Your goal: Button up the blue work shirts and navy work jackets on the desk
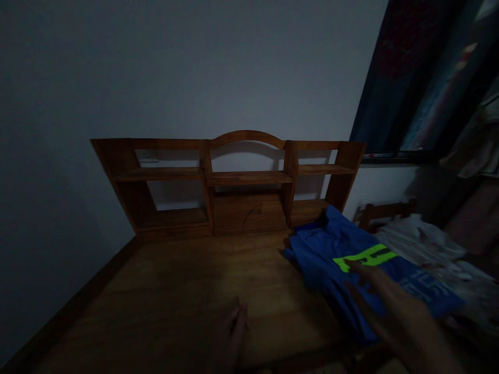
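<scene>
A blue garment (331, 244) with a bright yellow-green stripe and pale lettering lies bunched on the right side of the wooden desk (187, 280). Over it my right hand (397, 306) reaches in from the lower right, blurred, with thumb and fingers apart. I cannot tell whether it touches the cloth. Low in the middle, my left hand (232, 330) is at the desktop near its front edge, dim, its fingers drawn together and nothing visible in them.
A wooden shelf unit (249, 178) with open compartments stands at the back of the desk against the wall. To the right are a wooden chair back (384, 212), a whitish plastic-like heap (424, 239) and a dark window (409, 93).
</scene>
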